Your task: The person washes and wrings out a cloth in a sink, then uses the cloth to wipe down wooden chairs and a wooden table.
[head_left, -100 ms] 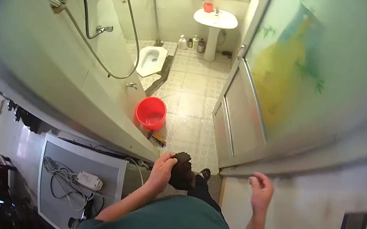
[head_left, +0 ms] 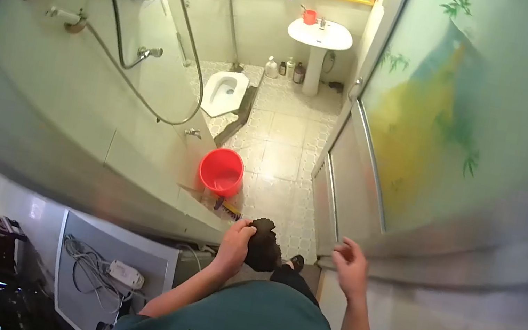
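A: What do the 2 hands hold?
B: The left hand (head_left: 234,243) is closed around a dark bundle of cloth (head_left: 262,244), at the bathroom doorway. The right hand (head_left: 350,265) holds nothing, its fingers loosely curled beside the door (head_left: 373,184).
A: Any containers?
B: 1 red bucket (head_left: 221,171) stands on the tiles; its contents cannot be made out.

Left hand (head_left: 234,245) closed around a dark cloth (head_left: 262,244) at a bathroom doorway. Right hand (head_left: 350,265) bare, fingers curled, just beside the door (head_left: 420,122) edge. Beyond, on the tiled floor: red bucket (head_left: 221,171) (near the wall), squat toilet (head_left: 224,92), sink (head_left: 320,35) at the far end.
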Available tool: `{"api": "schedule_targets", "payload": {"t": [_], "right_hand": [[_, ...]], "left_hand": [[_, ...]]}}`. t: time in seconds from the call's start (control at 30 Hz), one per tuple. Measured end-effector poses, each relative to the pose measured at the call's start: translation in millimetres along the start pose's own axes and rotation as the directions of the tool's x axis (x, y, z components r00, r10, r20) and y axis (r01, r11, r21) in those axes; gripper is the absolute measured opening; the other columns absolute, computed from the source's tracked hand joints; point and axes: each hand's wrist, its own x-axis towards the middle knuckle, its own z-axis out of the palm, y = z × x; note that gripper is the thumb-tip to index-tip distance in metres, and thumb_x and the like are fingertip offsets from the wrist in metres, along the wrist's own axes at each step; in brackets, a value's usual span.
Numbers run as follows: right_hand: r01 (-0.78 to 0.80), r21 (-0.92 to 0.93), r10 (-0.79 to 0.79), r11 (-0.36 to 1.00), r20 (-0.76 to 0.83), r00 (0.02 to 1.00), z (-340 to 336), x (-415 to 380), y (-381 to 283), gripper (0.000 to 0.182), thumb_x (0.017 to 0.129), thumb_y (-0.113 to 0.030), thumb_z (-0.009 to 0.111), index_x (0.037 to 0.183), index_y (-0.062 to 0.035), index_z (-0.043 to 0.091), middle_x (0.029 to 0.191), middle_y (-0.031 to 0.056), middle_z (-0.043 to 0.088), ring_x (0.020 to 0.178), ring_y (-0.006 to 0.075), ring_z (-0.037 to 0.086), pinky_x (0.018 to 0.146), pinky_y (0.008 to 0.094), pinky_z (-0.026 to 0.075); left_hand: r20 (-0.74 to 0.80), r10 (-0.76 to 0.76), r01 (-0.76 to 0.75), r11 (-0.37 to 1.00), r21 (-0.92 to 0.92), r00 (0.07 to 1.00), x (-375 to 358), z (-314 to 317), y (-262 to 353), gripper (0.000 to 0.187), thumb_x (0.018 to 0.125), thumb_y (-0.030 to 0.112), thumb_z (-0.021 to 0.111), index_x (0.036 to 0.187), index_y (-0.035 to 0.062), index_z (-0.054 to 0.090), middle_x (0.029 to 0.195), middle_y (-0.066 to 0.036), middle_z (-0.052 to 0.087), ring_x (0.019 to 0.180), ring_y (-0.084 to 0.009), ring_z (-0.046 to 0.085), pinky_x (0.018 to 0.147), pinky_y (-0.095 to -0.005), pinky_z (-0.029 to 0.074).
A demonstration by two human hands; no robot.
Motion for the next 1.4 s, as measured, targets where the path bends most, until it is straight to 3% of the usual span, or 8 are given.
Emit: {"api": "schedule_targets", "payload": {"t": [0.1, 0.3, 0.5, 0.6, 0.77, 0.9, 1.1, 1.4], "right_hand": [[0.048, -0.062, -0.021, 0.997, 0.378, 0.926, 22.2, 86.4, -63.9, 0.073, 0.09, -0.022, 0.077, 0.153, -0.0099, 0.042, 0.134, 0.0163, 0.06, 0.122, 0.0257, 0.06, 0.1, 0.04, 0.052], [-0.067, 0.063, 0.009, 0.996, 0.652, 0.758, 71.0, 249.8, -93.8, 0.05, 0.094, -0.025, 0.074, 0.136, -0.0026, 0.058, 0.119, 0.0077, 0.067, 0.108, 0.0159, 0.063, 0.093, 0.0339, 0.053], [0.004, 0.051, -0.027, 0.999, 0.446, 0.894, 108.5, 427.0, -110.3, 0.028, 0.097, -0.025, 0.07, 0.115, -0.0024, 0.069, 0.095, 0.0035, 0.073, 0.087, 0.011, 0.065, 0.081, 0.0306, 0.054], [0.09, 0.004, -0.085, 0.996, 0.368, 0.926, 133.6, 534.5, -115.1, 0.029, 0.098, -0.024, 0.069, 0.117, -0.0027, 0.069, 0.098, 0.006, 0.073, 0.09, 0.0133, 0.066, 0.083, 0.0313, 0.054], [0.36, -0.123, -0.317, 0.925, 0.273, 0.908, 164.8, 676.9, -127.3, 0.032, 0.097, -0.023, 0.068, 0.123, -0.0037, 0.07, 0.104, 0.0094, 0.074, 0.094, 0.0176, 0.069, 0.086, 0.0328, 0.055], [0.055, 0.054, -0.065, 0.997, 0.224, 0.972, 153.3, 789.7, -148.9, 0.032, 0.095, -0.025, 0.07, 0.118, -0.0028, 0.073, 0.098, 0.0091, 0.075, 0.089, 0.0176, 0.069, 0.084, 0.0322, 0.055], [-0.185, 0.006, 0.184, 0.983, 0.054, 0.981, 120.0, 996.6, -96.2, 0.033, 0.092, -0.025, 0.072, 0.114, -0.0013, 0.074, 0.093, 0.0088, 0.075, 0.081, 0.0151, 0.067, 0.074, 0.0308, 0.052], [-0.124, -0.449, 0.099, 0.885, -0.077, 0.992, 53.6, 1277.7, -143.4, 0.039, 0.091, -0.031, 0.07, 0.12, -0.0052, 0.073, 0.107, 0.0148, 0.077, 0.101, 0.032, 0.073, 0.091, 0.0413, 0.056]], "left_hand": [[-0.048, -0.03, 0.028, 0.999, -0.038, 0.998, 68.4, 44.4, 25.2, 0.025, 0.1, 0.017, 0.046, 0.114, 0.0028, 0.06, 0.105, -0.01, 0.067, 0.094, -0.0189, 0.066, 0.088, -0.0346, 0.055], [-0.184, 0.0, -0.071, 0.922, -0.381, 0.983, 211.1, 41.4, 49.5, 0.032, 0.101, 0.02, 0.041, 0.121, 0.0027, 0.06, 0.112, -0.014, 0.068, 0.106, -0.0265, 0.068, 0.098, -0.0419, 0.054], [-0.186, -0.127, 0.005, 0.839, -0.544, 0.974, 411.3, -7.0, 37.4, 0.046, 0.106, 0.031, 0.036, 0.134, 0.0004, 0.056, 0.124, -0.017, 0.068, 0.116, -0.0315, 0.065, 0.107, -0.0473, 0.049], [0.036, -0.205, 0.19, 0.812, -0.552, 0.978, 516.1, -9.1, 73.9, 0.047, 0.108, 0.04, 0.042, 0.132, 0.0029, 0.058, 0.127, -0.016, 0.066, 0.118, -0.0294, 0.065, 0.105, -0.0467, 0.05], [0.016, -0.339, 0.333, 0.913, -0.235, 0.941, 676.0, -23.6, 96.6, 0.026, 0.107, 0.022, 0.052, 0.13, 0.0091, 0.052, 0.12, -0.009, 0.064, 0.106, -0.0205, 0.067, 0.089, -0.0402, 0.059], [-0.068, -0.293, 0.273, 0.938, -0.214, 0.954, 765.8, -5.0, 131.6, 0.023, 0.108, 0.021, 0.051, 0.124, 0.0057, 0.056, 0.116, -0.008, 0.066, 0.107, -0.0207, 0.067, 0.096, -0.0391, 0.056], [-0.147, -0.227, 0.201, 0.964, -0.174, 0.963, 898.4, -11.3, 177.6, 0.025, 0.109, 0.019, 0.051, 0.128, 0.0041, 0.056, 0.12, -0.008, 0.067, 0.11, -0.0199, 0.065, 0.099, -0.0363, 0.052], [-0.181, -0.234, 0.188, 0.953, -0.238, 0.955, 1080.3, 3.3, 238.3, 0.024, 0.108, 0.018, 0.051, 0.127, 0.0052, 0.056, 0.121, -0.011, 0.066, 0.114, -0.0262, 0.064, 0.103, -0.0456, 0.051]]}}
